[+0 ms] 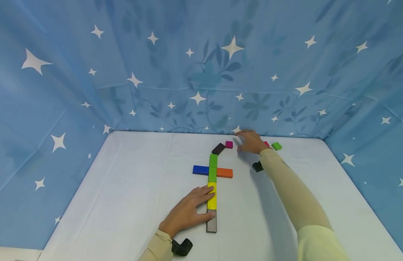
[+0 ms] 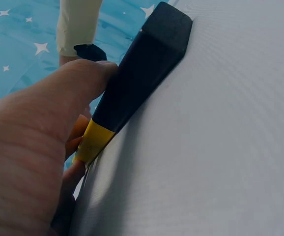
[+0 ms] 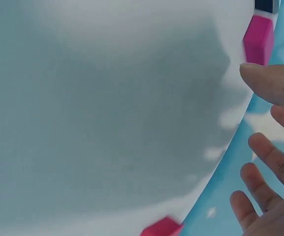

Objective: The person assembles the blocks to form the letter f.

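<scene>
A line of flat blocks runs up the table: a grey block [image 1: 212, 226] nearest, then yellow [image 1: 212, 203], then two green blocks [image 1: 212, 174]. A blue block [image 1: 200, 170] and an orange block [image 1: 225, 173] stick out on either side. At the far end lie a tilted dark block [image 1: 218, 149] and a magenta block [image 1: 229, 144]. My left hand [image 1: 187, 211] rests on the line, thumb on the grey block, extended fingers on the yellow. To the right of the magenta block my right hand [image 1: 251, 142] hovers with fingers spread, holding nothing; its thumbtip overlaps that block in the right wrist view.
A pink block [image 1: 266, 144], partly hidden by the right hand, and a loose green block [image 1: 276, 146] lie at the back right. The white table [image 1: 139, 174] ends at a blue curtain [image 1: 175, 72]. Black devices [image 1: 182, 247] sit at both wrists.
</scene>
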`<move>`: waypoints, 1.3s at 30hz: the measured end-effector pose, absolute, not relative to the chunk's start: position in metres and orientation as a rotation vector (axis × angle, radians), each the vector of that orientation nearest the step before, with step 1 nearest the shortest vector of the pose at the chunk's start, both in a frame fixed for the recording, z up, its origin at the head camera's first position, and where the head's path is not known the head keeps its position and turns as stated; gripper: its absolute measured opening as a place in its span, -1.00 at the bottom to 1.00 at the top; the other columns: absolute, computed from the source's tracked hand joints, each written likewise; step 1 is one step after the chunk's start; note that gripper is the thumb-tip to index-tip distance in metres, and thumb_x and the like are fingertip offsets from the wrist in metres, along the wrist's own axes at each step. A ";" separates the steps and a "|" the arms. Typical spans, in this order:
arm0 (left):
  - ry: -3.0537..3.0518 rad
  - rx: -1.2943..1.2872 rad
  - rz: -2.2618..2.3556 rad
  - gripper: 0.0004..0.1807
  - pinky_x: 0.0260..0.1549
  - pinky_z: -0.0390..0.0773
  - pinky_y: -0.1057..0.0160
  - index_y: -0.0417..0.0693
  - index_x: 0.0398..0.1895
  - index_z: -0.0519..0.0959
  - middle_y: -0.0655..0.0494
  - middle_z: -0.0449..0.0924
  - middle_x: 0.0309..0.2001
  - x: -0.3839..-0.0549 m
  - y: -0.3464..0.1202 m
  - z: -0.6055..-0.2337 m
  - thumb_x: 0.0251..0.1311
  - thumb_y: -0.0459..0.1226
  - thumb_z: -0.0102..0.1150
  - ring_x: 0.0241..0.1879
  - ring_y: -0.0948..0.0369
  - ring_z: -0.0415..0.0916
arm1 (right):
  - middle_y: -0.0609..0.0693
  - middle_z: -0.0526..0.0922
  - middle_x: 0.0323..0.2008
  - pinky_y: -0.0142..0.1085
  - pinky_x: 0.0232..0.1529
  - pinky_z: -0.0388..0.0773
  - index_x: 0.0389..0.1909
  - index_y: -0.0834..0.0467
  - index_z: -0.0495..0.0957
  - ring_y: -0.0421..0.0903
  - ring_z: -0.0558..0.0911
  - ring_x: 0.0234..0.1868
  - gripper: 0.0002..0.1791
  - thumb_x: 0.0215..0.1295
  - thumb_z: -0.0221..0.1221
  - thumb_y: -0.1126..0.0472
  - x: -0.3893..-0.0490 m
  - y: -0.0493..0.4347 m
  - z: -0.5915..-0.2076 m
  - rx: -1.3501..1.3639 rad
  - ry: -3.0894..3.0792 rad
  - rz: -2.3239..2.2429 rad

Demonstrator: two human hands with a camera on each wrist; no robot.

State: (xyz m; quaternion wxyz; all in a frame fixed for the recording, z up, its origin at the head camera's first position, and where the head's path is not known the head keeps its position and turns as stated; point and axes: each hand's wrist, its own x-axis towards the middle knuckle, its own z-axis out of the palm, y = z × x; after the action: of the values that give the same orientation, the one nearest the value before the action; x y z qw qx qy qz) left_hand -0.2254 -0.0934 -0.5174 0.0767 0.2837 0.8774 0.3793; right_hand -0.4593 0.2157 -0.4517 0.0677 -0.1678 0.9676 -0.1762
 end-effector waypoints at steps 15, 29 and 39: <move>2.636 0.847 1.154 -0.27 0.58 0.17 -0.02 0.11 0.55 0.52 0.35 0.24 0.62 -0.224 -0.096 -0.520 0.44 0.22 0.27 0.63 0.14 0.12 | 0.46 0.50 0.32 0.52 0.25 0.26 0.39 0.33 0.52 0.50 0.39 0.31 -0.32 0.24 0.44 0.26 -0.443 0.293 -0.449 -0.360 2.916 -0.400; 2.633 0.851 1.175 -0.26 0.59 0.15 0.00 0.11 0.54 0.52 0.36 0.25 0.62 -0.225 -0.096 -0.521 0.43 0.23 0.27 0.63 0.16 0.11 | 0.41 0.62 0.10 0.34 0.18 0.47 0.27 0.38 0.60 0.41 0.45 0.17 -0.45 0.23 0.39 0.40 -0.434 0.315 -0.447 -0.340 2.918 -0.372; 2.623 0.839 1.166 -0.27 0.58 0.16 -0.02 0.12 0.55 0.51 0.37 0.24 0.62 -0.226 -0.094 -0.518 0.43 0.21 0.28 0.64 0.14 0.10 | 0.30 0.69 -0.10 0.24 0.05 0.50 0.07 0.37 0.70 0.36 0.46 0.04 -0.61 0.21 0.43 0.40 -0.429 0.317 -0.444 -0.421 2.942 -0.345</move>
State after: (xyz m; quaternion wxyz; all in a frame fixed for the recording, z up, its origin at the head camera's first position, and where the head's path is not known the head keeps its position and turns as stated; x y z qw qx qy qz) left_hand -0.2259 -0.0938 -0.5179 0.0757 0.2797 0.8746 0.3888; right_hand -0.4286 0.3172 -0.4444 0.0749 -0.1404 0.9805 -0.1150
